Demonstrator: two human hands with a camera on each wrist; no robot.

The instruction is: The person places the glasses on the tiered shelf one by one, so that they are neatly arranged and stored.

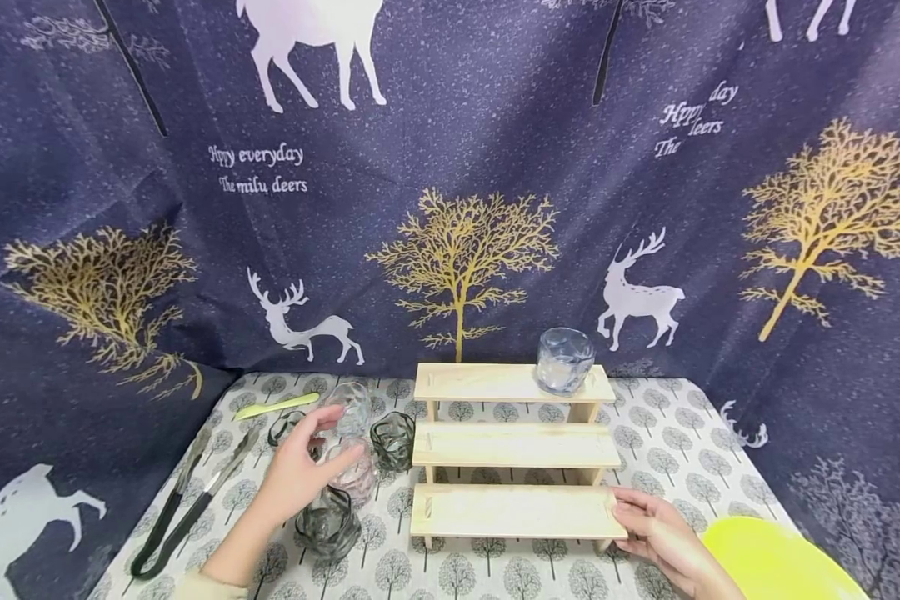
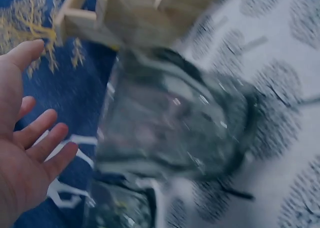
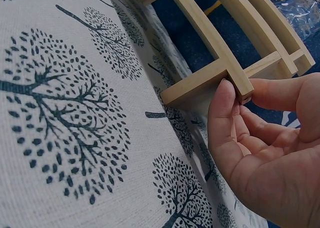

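Note:
Over a cluster of glass cups hovers my left hand [image 1: 294, 471], thumb and fingers spread, holding nothing. Nearest it are a pinkish clear glass [image 1: 360, 482] and a clear glass [image 1: 352, 407]. Dark grey glasses stand around these: one in front [image 1: 327, 527], another toward the rack [image 1: 394, 442], and a third partly hidden behind the hand. A large grey glass [image 2: 175, 118] fills the left wrist view, blurred. My right hand [image 1: 662, 533] pinches the right end of the lowest board of a three-tier wooden rack [image 1: 516, 446], thumb and fingers on opposite faces [image 3: 270, 133].
A bluish clear glass [image 1: 565, 362] sits on the rack's top board at the right. Black-handled tongs [image 1: 172, 521] lie at the left, with a light green utensil [image 1: 277, 406] behind. A bright yellow container [image 1: 776, 558] is at the front right. A patterned curtain [image 1: 450, 150] hangs behind.

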